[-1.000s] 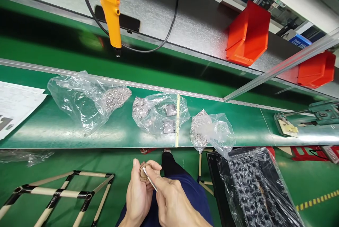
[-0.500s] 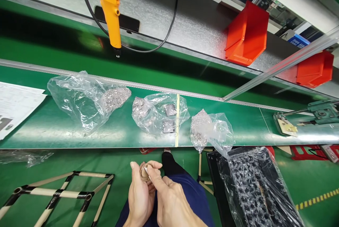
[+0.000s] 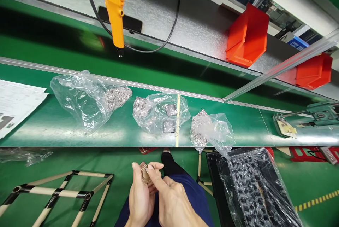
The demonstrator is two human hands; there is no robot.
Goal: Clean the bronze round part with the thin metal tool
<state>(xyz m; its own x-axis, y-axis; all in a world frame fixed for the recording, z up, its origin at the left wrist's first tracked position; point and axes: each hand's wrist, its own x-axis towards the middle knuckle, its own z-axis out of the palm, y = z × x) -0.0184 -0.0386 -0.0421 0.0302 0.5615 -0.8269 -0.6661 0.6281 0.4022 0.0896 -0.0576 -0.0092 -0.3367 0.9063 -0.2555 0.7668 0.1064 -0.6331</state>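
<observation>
My left hand (image 3: 141, 197) is closed around a small round ring-shaped part (image 3: 144, 174), tan or brass in colour, held over my lap. With its fingertips pressing at the rim of that part, my right hand (image 3: 171, 193) sits close against the left; whether it pinches something tiny there is hidden. On the green bench ahead lie clear plastic bags of small metal pieces: a left bag (image 3: 92, 99), a middle bag (image 3: 156, 112) with two dark square pieces in or under it, and a right bag (image 3: 202, 128).
A yellow electric screwdriver (image 3: 114, 11) hangs over the bench with its black cable. Red bins (image 3: 247, 38) stand on the back shelf. Papers (image 3: 18, 103) lie at left. A plastic-wrapped black tray (image 3: 254, 188) is at lower right, a pipe frame (image 3: 57, 193) at lower left.
The view has shifted very slightly. Both hands stay together on the round part, with only a small movement of the fingers at its rim.
</observation>
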